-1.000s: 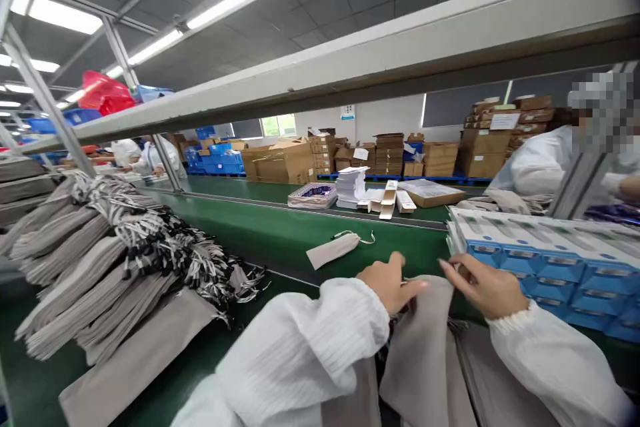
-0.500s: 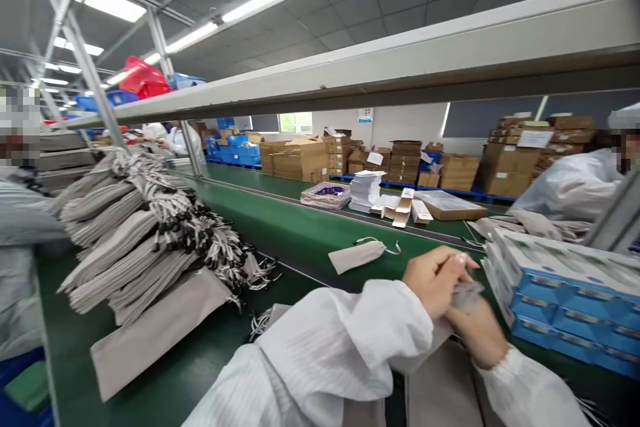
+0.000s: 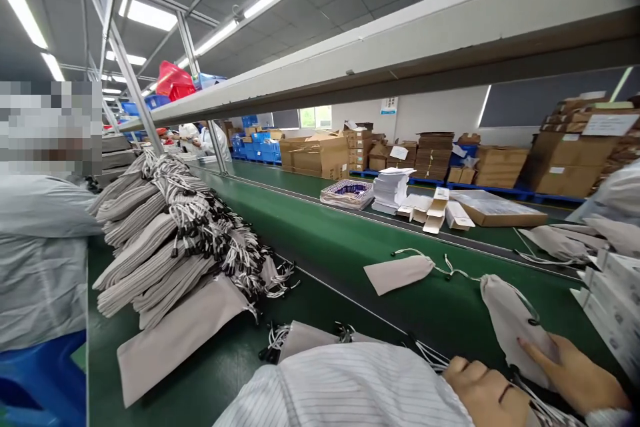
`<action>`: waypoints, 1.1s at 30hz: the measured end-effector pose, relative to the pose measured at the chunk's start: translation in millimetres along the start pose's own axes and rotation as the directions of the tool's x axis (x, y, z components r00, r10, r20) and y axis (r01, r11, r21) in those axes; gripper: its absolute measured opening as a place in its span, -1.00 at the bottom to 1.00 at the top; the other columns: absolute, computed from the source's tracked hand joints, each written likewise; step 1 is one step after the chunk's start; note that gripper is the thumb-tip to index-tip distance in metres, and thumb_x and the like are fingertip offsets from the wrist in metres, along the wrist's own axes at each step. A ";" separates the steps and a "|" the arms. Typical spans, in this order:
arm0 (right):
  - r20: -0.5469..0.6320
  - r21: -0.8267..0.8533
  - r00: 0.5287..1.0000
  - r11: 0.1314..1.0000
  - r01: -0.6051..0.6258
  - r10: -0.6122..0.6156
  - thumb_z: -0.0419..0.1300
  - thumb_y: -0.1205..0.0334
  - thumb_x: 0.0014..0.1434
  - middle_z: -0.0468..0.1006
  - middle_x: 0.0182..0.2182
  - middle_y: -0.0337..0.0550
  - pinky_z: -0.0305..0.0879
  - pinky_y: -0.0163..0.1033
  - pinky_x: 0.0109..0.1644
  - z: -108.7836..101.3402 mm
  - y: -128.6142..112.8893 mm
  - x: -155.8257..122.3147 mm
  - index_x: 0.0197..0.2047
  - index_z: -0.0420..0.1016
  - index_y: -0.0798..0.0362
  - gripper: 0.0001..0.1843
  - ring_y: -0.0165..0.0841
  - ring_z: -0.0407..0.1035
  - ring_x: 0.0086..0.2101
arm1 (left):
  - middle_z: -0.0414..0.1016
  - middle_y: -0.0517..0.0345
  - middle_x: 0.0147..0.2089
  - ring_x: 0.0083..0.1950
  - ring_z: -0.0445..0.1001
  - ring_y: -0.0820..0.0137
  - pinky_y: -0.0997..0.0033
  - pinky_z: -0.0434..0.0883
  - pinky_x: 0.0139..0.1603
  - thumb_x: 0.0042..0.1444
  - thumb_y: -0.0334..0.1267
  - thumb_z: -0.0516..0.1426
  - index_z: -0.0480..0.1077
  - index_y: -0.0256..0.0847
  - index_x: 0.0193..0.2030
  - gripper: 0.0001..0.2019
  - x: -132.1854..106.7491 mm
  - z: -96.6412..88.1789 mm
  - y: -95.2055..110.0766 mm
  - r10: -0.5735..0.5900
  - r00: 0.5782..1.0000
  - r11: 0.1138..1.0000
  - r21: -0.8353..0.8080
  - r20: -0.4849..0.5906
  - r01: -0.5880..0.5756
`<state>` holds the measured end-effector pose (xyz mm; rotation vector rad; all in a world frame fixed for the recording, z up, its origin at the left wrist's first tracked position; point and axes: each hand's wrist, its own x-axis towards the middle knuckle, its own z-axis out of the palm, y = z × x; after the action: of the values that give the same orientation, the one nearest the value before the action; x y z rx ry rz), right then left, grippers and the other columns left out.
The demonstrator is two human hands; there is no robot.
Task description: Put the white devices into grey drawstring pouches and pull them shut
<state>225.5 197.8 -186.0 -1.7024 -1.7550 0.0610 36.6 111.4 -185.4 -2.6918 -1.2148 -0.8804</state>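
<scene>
At the lower right, my right hand [image 3: 583, 368] grips the lower end of a grey drawstring pouch [image 3: 513, 323], its thumb lying across the fabric. The pouch looks filled and its gathered neck points away from me over the green belt. My left hand [image 3: 487, 390] is beside it, with curled fingers near white cords; what lies under them is hidden. Another grey pouch [image 3: 400, 273] with white cords rests on the belt further off. Flat pouches [image 3: 307, 339] lie beyond my left sleeve, which covers part of them.
A big heap of flat grey pouches [image 3: 150, 253] with black-tipped cords stands at left, near a co-worker [image 3: 40, 253]. White boxes [image 3: 607, 307] are stacked at the right edge. Across the belt are a basket [image 3: 346, 193], papers [image 3: 391, 188] and open cartons [image 3: 436, 210]. A shelf [image 3: 350, 80] spans overhead.
My hands, previously together over something pale and translucent, have come apart and lower. A drawstring pouch now shows in my right hand over the belt. The view has turned left.
</scene>
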 end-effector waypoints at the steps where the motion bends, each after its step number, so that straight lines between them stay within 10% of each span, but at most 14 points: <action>1: 0.096 -0.009 0.992 0.996 -0.087 0.088 0.12 -0.07 -0.15 0.30 -0.71 -0.04 0.11 -0.13 -0.66 1.4 6.2 1.7 -0.60 0.20 -0.05 -0.72 -0.20 0.22 -0.75 | 0.28 0.20 -0.39 -0.38 0.21 0.40 0.39 -0.02 -0.54 -0.04 0.11 -0.04 0.22 -0.18 -0.23 -0.60 1.2 -0.2 -0.4 -0.019 1.000 1.000 0.008 -0.010 0.019; 5: 0.088 -0.264 0.975 0.948 -0.175 0.204 0.07 -0.15 -0.17 0.35 -0.56 0.15 0.12 -0.08 -0.59 -6.9 7.3 2.2 -0.46 0.32 0.03 -0.61 -0.04 0.30 -0.55 | 0.24 0.19 -0.36 -0.36 0.18 0.41 0.38 -0.04 -0.53 -0.03 0.11 -0.03 0.23 -0.21 -0.36 -0.62 2.5 -5.1 -0.1 -0.029 0.997 0.999 0.015 -0.065 0.030; 10: -0.120 -0.259 0.984 0.961 0.100 -0.135 -0.09 -0.03 -0.01 0.30 -0.22 0.12 0.20 -0.09 -0.38 -35.5 -47.2 -3.2 -0.12 0.25 0.10 -0.53 -0.05 0.25 -0.27 | 0.17 0.16 -0.43 -0.37 0.16 0.40 0.38 -0.04 -0.54 -0.01 0.11 -0.03 0.22 -0.24 -0.43 -0.61 5.1 -18.5 -1.5 -0.047 0.999 0.996 0.080 -0.017 0.048; 15: 0.266 0.108 0.908 0.946 0.307 -0.325 -0.13 0.03 0.08 0.36 -0.34 -0.14 0.26 -0.30 -0.40 -47.8 -99.1 -20.5 -0.29 0.28 0.01 -0.71 -0.35 0.30 -0.41 | 0.22 0.16 -0.41 -0.32 0.16 0.35 0.34 0.10 -0.42 -0.13 0.21 0.00 0.23 -0.26 -0.32 -0.50 11.0 -25.9 -5.8 -0.155 0.985 0.987 0.049 0.081 0.152; 18: 0.388 0.122 0.835 0.920 0.373 -0.390 -0.25 0.12 0.15 0.38 -0.48 -0.19 0.23 -0.33 -0.44 -31.9 -94.4 -39.4 -0.39 0.25 0.01 -0.68 -0.37 0.32 -0.46 | 0.25 0.13 -0.40 -0.31 0.15 0.32 0.33 0.11 -0.42 -0.07 0.11 -0.01 0.25 -0.27 -0.29 -0.57 9.8 -29.2 -5.5 -0.169 0.981 0.985 0.039 0.101 0.165; 23: 0.229 0.008 0.849 0.873 0.487 -0.476 -0.25 0.10 0.14 0.42 -0.45 -0.17 0.19 -0.34 -0.57 -6.8 -68.1 -58.1 -0.37 0.27 0.02 -0.67 -0.36 0.34 -0.49 | 0.24 0.14 -0.40 -0.35 0.13 0.34 0.33 0.09 -0.45 -0.02 0.01 -0.05 0.26 -0.29 -0.28 -0.64 4.3 -28.2 -4.0 -0.120 0.992 0.990 0.086 0.049 0.116; 33: 0.096 0.025 0.888 0.893 0.450 -0.450 -0.28 0.11 0.15 0.38 -0.48 -0.12 0.16 -0.26 -0.39 -13.6 -89.6 -65.5 -0.50 0.25 0.04 -0.60 -0.32 0.29 -0.45 | 0.20 0.18 -0.46 -0.38 0.12 0.37 0.36 -0.01 -0.52 -0.04 0.05 -0.08 0.22 -0.25 -0.43 -0.65 3.2 -20.9 -6.6 -0.120 0.993 0.987 0.109 -0.016 0.121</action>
<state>148.7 120.5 -160.9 -1.2667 -2.1823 -0.0607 23.7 112.3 -167.3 -2.5488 -1.3939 -0.8122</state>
